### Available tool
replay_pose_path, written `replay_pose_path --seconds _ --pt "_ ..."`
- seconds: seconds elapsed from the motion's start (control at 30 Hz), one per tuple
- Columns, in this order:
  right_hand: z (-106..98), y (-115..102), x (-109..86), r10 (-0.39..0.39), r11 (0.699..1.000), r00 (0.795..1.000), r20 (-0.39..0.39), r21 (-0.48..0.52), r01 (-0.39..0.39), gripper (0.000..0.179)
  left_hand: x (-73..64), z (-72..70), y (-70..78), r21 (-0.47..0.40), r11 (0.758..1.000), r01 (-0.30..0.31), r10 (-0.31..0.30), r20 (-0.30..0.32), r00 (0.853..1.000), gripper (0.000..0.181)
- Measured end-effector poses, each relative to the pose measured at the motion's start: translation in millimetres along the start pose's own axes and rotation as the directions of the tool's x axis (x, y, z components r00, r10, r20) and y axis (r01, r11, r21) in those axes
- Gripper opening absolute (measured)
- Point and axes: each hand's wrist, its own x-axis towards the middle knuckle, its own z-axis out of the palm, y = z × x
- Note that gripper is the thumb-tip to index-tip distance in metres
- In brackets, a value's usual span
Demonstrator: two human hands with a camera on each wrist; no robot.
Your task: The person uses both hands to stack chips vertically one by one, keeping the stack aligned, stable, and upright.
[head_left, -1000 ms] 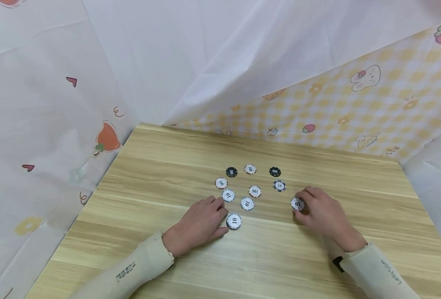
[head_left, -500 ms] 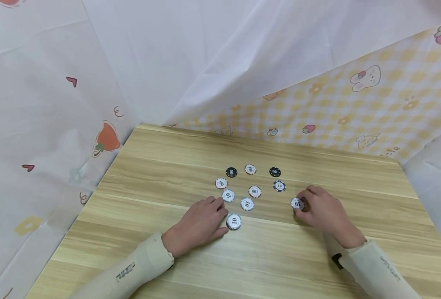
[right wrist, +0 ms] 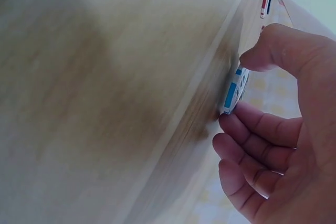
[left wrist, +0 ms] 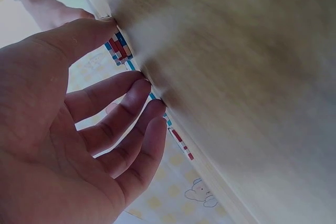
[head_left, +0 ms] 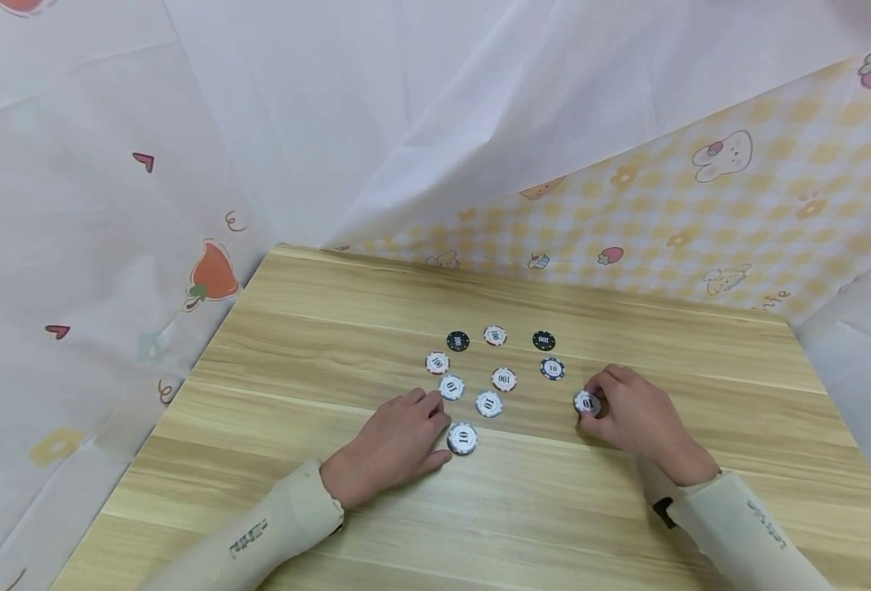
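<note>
My right hand [head_left: 638, 414] pinches a light blue and white poker chip [head_left: 587, 402] between thumb and fingers, low at the tabletop. In the right wrist view, the chip [right wrist: 231, 95] stands slightly tilted, its blue-marked edge showing between thumb tip and index fingertip. On the other side, my left hand [head_left: 394, 443] rests on the wood with fingers loosely bent, holding nothing. Its thumb and index finger lie beside a short stack of poker chips [head_left: 462, 438] topped by a white "10". The left wrist view shows layered red, white and blue edges on that stack [left wrist: 119, 48].
Several single chips lie flat beyond the stack, among them a light blue "10" chip [head_left: 489, 404], a red-edged "100" chip [head_left: 504, 378], a dark blue chip [head_left: 552, 368] and a black chip [head_left: 543, 340]. Patterned cloth [head_left: 671, 205] hangs along the table's back edge.
My right hand and wrist have shifted slightly up and left, still pinching the chip at nearly the same spot. The left hand, the stack and the loose chips stay put.
</note>
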Motion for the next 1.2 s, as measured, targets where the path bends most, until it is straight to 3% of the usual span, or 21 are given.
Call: replay_pose_path --seconds 0.4,0.67,1.2 --pt "0.7 -5.7 3.8 -0.075 0.997 0.997 -0.035 0.03 0.076 0.032 0.6 -1.8 0.9 -0.001 1.0 0.003 -0.003 0.017 1.0 0.044" --pt "4.8 -9.0 6.9 -0.165 0.984 0.981 -0.105 0.053 0.172 0.033 1.5 -1.5 0.4 -0.001 1.0 0.005 -0.005 0.019 1.0 0.044" --pt "8.7 -24.7 14.4 -0.217 0.97 0.971 -0.099 0.085 0.226 0.029 1.6 -2.5 0.4 -0.002 1.0 0.006 -0.006 0.02 1.0 0.044"
